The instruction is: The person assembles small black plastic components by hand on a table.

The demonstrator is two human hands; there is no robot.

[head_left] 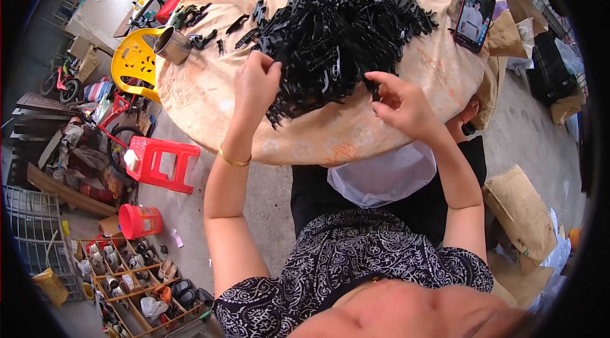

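From the head camera, you are mid-sorting: your left hand is pinched shut on a strip from the pile of black plastic parts heaped at the middle of the round tabletop, toward its far edge. Your right hand curls narrowly around a small black piece near the pile's near side. Next likely calls for a clean pull free. The parts look rigid, matte, slotted; the tabletop cloth is soft and printed.

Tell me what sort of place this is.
Probably a home yard or garage used for piecework: a round table heaped with small black plastic parts, a shoe rack and red plastic stool on bare concrete.
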